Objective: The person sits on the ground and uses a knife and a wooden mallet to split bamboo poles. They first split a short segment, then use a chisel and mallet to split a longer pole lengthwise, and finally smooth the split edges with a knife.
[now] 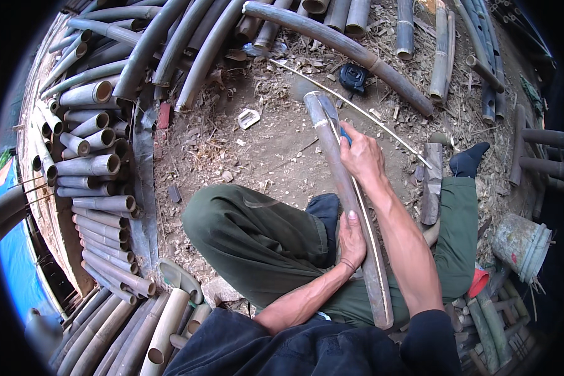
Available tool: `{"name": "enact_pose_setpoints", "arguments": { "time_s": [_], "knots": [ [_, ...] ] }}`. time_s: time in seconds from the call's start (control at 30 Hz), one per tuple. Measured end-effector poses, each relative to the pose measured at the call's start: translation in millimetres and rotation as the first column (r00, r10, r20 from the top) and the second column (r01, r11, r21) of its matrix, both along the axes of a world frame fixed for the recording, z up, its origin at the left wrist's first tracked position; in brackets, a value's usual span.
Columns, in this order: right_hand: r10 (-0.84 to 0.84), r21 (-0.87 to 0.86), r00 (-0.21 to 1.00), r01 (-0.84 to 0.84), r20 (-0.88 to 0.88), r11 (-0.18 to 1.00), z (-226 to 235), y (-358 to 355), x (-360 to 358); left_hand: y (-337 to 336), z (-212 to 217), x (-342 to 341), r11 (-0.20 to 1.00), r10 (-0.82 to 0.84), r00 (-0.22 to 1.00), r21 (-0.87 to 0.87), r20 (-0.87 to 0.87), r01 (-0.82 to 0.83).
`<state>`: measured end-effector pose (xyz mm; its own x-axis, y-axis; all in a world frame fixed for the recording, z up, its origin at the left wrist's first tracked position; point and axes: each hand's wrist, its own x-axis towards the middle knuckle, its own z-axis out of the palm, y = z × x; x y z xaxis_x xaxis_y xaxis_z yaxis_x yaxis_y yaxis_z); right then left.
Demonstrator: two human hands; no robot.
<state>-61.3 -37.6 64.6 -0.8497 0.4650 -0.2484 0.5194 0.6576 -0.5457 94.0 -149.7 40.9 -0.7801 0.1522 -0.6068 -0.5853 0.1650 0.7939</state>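
Observation:
A long brown bamboo pole (337, 156) slants from my lap up and away to the left, with a pale strip bared along its right side. My left hand (351, 240) is closed around its lower half, thumb on top. My right hand (361, 152) is closed on a tool with a blue handle (345, 136), held against the upper right side of the pole. A grey, blurred blade (330, 113) reaches from that handle along the pole's far end, so it looks like a knife. Most of the handle is hidden by my fingers.
Cut bamboo tubes (94, 166) are stacked at the left, with longer poles (351, 50) at the back. A black tape measure (353, 78), a thin pale stick (357, 111) and a wooden block (431, 182) lie on the shaving-strewn ground. A grey bucket (515, 244) stands at the right.

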Motion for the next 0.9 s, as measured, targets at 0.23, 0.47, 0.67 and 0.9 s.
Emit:
{"name": "enact_pose_setpoints", "arguments": {
  "time_s": [0.23,0.47,0.67,0.9],
  "knots": [
    [-0.257,-0.432,0.956,0.174,-0.14,0.885,45,12,61,-6,-16,3,0.982,0.056,0.981,0.167,0.188,-0.088],
    [0.06,-0.041,0.991,-0.065,-0.122,0.997,142,-25,256,-4,-7,-4,0.86,0.046,0.821,0.396,0.569,-0.323],
    [0.1,0.029,0.995,-0.1,0.018,0.995,153,-42,315,-3,-2,-8,0.871,0.052,0.834,0.383,0.549,-0.306],
    [0.167,0.049,0.986,-0.166,-0.017,0.985,153,-39,333,-4,-6,-6,0.896,0.051,0.857,0.356,0.513,-0.267]
  ]
}}
